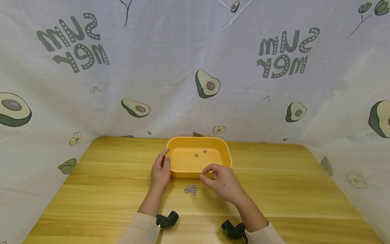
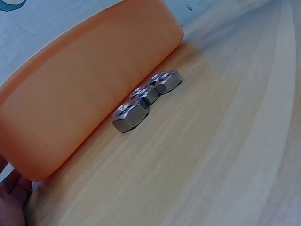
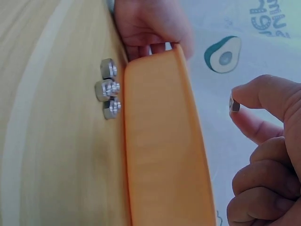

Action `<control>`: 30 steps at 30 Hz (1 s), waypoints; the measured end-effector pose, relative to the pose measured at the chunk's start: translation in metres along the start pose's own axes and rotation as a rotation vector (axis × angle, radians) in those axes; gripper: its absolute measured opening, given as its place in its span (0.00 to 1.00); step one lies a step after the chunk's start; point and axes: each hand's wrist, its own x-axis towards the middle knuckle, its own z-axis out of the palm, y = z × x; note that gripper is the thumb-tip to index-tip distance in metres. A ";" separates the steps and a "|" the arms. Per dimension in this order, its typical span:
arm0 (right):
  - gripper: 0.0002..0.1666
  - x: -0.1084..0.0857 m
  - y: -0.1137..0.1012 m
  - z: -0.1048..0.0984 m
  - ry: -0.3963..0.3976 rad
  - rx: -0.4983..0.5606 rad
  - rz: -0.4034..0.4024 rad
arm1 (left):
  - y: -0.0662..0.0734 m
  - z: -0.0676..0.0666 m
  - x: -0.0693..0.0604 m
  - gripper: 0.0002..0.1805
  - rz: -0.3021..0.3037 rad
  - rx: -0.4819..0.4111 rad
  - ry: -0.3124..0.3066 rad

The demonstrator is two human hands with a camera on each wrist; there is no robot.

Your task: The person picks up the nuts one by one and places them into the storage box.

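Note:
In the head view, my right hand (image 1: 226, 183) is raised over the near rim of a yellow plastic tray (image 1: 182, 175). Between thumb and index finger it pinches a small metal hex nut (image 3: 234, 104), plainest in the right wrist view. My left hand (image 1: 161, 172) rests against the tray's left end with fairly straight fingers, its thumb near the rim. Two nuts lie apart inside the tray, one nut (image 1: 196, 155) near the middle and another nut (image 1: 205, 151) farther back. Several more hex nuts (image 2: 131, 115) sit clustered on the table just before the tray.
The wooden table (image 1: 289, 189) extends to both sides of the tray. Behind it hangs a white cloth (image 1: 170, 95) printed with avocados. A black wrist camera (image 1: 167, 219) is on the left wrist, and another black camera (image 1: 233, 230) is on the right.

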 end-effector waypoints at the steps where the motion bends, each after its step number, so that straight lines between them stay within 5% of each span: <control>1: 0.04 0.000 -0.001 -0.001 0.004 0.000 0.005 | 0.000 0.000 0.000 0.23 0.001 0.001 0.001; 18: 0.06 0.014 -0.003 -0.007 0.062 -0.019 -0.005 | 0.000 0.000 0.000 0.22 -0.008 -0.009 -0.006; 30: 0.08 0.042 -0.009 0.000 0.074 -0.109 -0.057 | 0.000 0.000 0.000 0.22 -0.005 -0.006 0.000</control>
